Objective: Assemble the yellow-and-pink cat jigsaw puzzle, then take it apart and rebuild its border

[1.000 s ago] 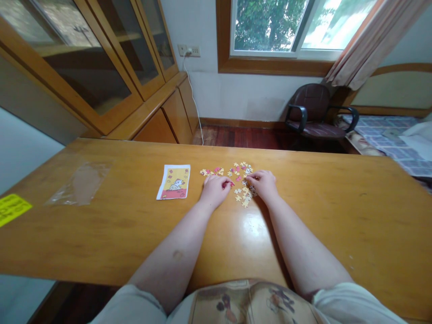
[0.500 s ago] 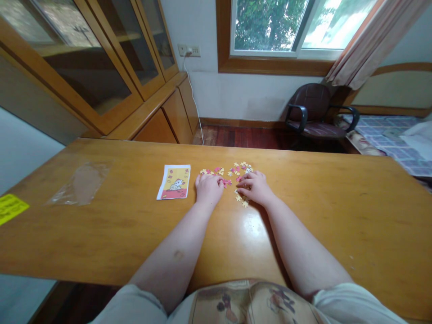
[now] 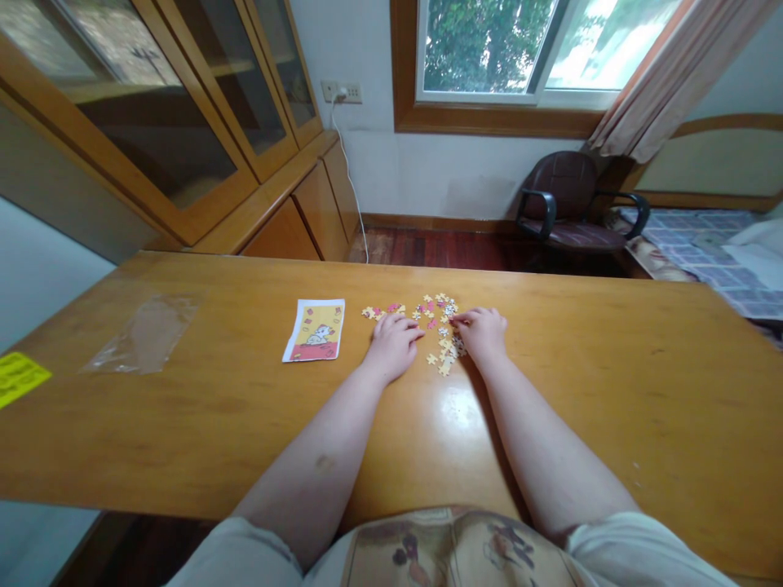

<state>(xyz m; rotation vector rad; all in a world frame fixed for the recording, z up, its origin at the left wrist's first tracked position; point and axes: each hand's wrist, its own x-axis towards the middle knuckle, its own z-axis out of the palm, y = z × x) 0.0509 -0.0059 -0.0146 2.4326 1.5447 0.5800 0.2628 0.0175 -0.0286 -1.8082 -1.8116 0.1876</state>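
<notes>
Several small yellow, pink and white puzzle pieces (image 3: 445,344) lie loose on the wooden table (image 3: 232,424). My left hand (image 3: 395,344) rests palm down over part of the pile, its fingers somewhat spread, and hides the pieces under it. At the right edge of the pile is my right hand (image 3: 484,333), thumb and fingertips pinched together at the pieces; whatever is between them is too small to make out. A picture card (image 3: 316,330) with a white animal on yellow and pink lies left of my left hand.
A clear plastic bag (image 3: 147,334) lies on the table's left part, with a yellow label (image 3: 22,379) at the left edge. Beyond the table stand a glass-door cabinet (image 3: 269,163), a brown armchair (image 3: 566,200) and a bed (image 3: 710,244).
My left hand has shifted right, covering pink pieces that showed before. My right hand has moved slightly right and its fingers have drawn together, uncovering pieces beneath.
</notes>
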